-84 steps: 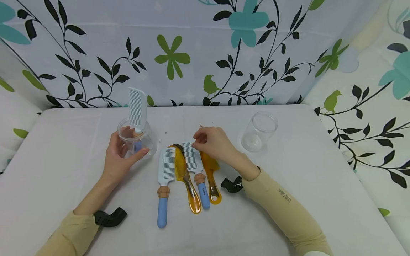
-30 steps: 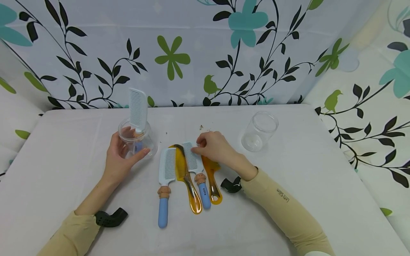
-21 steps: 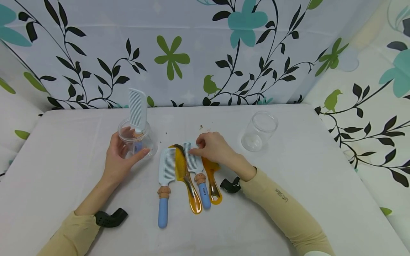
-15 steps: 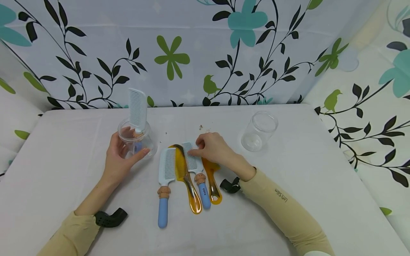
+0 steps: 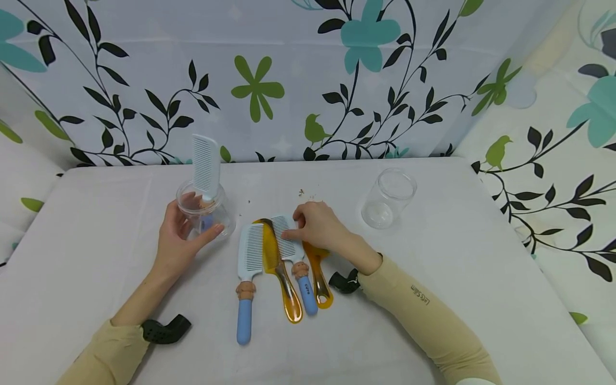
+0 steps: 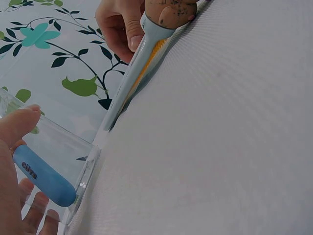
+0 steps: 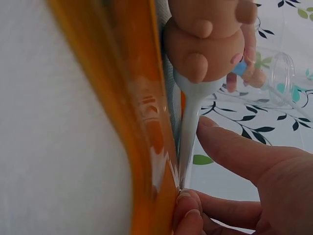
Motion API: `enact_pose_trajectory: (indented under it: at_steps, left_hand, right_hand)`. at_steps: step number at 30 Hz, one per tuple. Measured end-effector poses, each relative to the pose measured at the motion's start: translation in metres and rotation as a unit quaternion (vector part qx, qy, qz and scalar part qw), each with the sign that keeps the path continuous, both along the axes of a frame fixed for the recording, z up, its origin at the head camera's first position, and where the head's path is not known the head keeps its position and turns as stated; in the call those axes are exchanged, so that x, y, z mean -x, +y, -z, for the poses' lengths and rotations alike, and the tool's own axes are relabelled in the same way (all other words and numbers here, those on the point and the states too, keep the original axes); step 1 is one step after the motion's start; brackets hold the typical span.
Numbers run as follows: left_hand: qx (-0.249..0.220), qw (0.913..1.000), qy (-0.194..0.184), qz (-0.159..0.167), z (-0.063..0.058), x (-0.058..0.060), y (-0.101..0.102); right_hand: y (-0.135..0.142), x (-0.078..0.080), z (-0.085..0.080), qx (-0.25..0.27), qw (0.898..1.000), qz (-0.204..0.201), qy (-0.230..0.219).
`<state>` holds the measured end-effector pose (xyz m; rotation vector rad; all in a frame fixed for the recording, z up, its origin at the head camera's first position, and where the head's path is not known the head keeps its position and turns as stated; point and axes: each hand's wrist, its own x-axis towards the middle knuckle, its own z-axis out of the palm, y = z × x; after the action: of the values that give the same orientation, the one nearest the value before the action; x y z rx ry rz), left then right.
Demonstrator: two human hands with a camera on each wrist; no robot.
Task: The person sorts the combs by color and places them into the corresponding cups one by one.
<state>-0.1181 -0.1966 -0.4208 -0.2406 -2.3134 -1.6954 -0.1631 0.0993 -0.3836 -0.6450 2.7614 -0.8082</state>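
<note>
Head view: the jar (image 5: 224, 214) with 1 standing comb (image 5: 206, 166) is gripped by the left hand (image 5: 180, 227); a blue comb (image 5: 291, 249) between 2 amber combs (image 5: 274, 256) is pinched by the right hand (image 5: 320, 223). Pick-up seems underway; a clear lift is probably called for.

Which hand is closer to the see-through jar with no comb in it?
The right. The right hand touches a blue comb, left of the empty jar and apart from it; the left hand is farther left, gripping the other jar.
</note>
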Motion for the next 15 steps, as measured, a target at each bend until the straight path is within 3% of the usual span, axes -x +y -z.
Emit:
enact_pose_trajectory:
  at_steps: [15]
  left_hand:
    - [0.002,1.0,0.001,-0.001,0.001,0.0002,-0.0002]
  right_hand:
    - [-0.0011,-0.0013,-0.0006,-0.005,1.0,0.006,0.002]
